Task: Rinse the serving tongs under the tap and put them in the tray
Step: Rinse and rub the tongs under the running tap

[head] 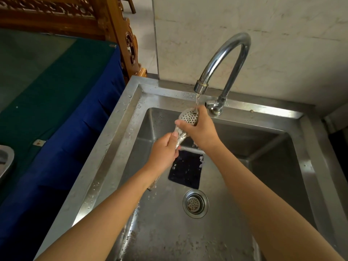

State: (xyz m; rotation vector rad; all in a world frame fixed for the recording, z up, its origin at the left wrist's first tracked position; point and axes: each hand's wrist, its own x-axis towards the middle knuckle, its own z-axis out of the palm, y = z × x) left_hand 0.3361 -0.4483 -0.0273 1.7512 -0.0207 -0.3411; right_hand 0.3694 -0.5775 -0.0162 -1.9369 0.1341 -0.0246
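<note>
Forearms reach over the steel sink (pixel 120 140), left hand (pixel 163 153) gripping the handle of the serving tongs (pixel 188 117), right hand (pixel 199 130) closed around their perforated head, held directly beneath the running tap (pixel 224 59), above a dark cloth (pixel 185 170) and drain (pixel 195 203).

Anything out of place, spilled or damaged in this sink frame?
One oddity: a dark rectangular mat lies flat in the sink basin beside the drain. Otherwise normal: both hands hold the tongs under the running tap.
</note>
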